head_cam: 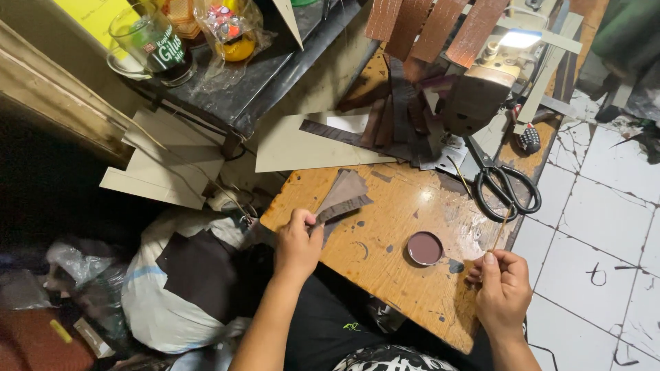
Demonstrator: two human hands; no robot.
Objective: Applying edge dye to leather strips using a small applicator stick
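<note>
My left hand point(297, 242) pinches the near end of a small stack of brown leather pieces point(344, 194) lying on the wooden worktable point(385, 275). My right hand point(503, 288) grips a thin wooden stick point(500, 230) that points up and away, past the table's right edge. A small round tin lid with dark paste point(425, 248) sits on the table between my hands.
Black scissors point(505, 185) lie at the table's right side. A sewing machine point(481, 89) with a lit lamp stands at the back, with brown leather strips point(426, 24) hanging over it. Beige card sheets point(302, 144), a glass mug point(152, 42) on a dark shelf and a stuffed white sack point(172, 288) are on the left.
</note>
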